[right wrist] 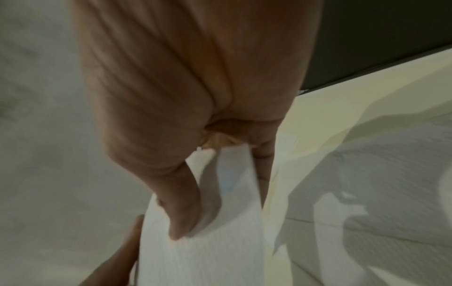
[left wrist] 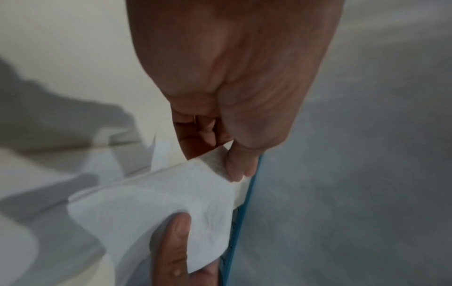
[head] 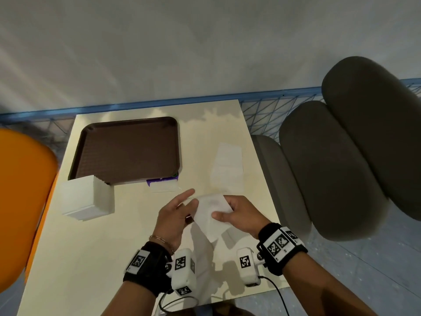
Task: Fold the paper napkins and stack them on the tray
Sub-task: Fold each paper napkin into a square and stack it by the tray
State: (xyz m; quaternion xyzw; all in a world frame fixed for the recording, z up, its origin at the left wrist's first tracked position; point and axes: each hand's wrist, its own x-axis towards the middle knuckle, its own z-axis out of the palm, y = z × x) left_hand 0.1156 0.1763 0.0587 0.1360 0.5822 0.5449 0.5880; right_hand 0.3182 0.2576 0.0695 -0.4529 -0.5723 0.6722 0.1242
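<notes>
A white paper napkin (head: 210, 215) hangs just above the cream table (head: 91, 258), held between both hands near the front right. My left hand (head: 189, 202) pinches its left edge, thumb against fingers, with the index finger stretched out; the pinch shows in the left wrist view on the napkin (left wrist: 159, 199). My right hand (head: 224, 209) grips the right edge with the thumb on top of the napkin (right wrist: 208, 251). The brown tray (head: 127, 149) lies at the back left with nothing on it. A thick stack of napkins (head: 86, 197) stands at the tray's near left corner. Another napkin (head: 227, 169) lies spread out at the back right.
A purple item (head: 161, 179) and a small white sheet (head: 164, 187) sit at the tray's near edge. An orange chair (head: 22, 201) is close on the left, grey padded seats (head: 341, 167) on the right. A blue mesh rail (head: 262, 115) runs behind the table.
</notes>
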